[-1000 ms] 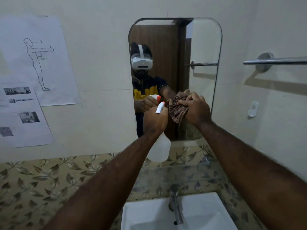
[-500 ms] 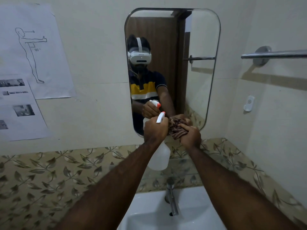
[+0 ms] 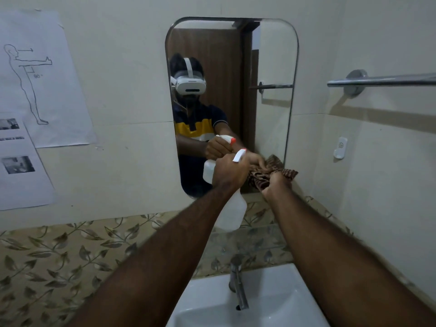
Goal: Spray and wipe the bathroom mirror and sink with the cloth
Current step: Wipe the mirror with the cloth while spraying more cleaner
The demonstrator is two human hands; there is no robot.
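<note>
A tall mirror (image 3: 271,67) with rounded corners hangs on the pale wall above a white sink (image 3: 271,303). My left hand (image 3: 230,172) grips the neck of a translucent white spray bottle (image 3: 232,213) with an orange-tipped nozzle, held upright in front of the mirror's lower part. My right hand (image 3: 274,186) clutches a bunched brown striped cloth (image 3: 266,174) pressed against the mirror's lower right corner. The two hands are almost touching. The mirror reflects a person wearing a headset, the bottle and the cloth.
A chrome tap (image 3: 237,282) rises at the back of the sink. A leaf-patterned tile band (image 3: 70,251) runs below the wall. A chrome towel bar (image 3: 382,80) sticks out at the right, with a small white wall hook (image 3: 341,147) below it. Paper sheets (image 3: 40,90) hang left.
My right hand with the cloth has gone down the mirror from mid-height to the bottom, then right to the lower right corner. My left hand has kept the bottle near the mirror's lower middle.
</note>
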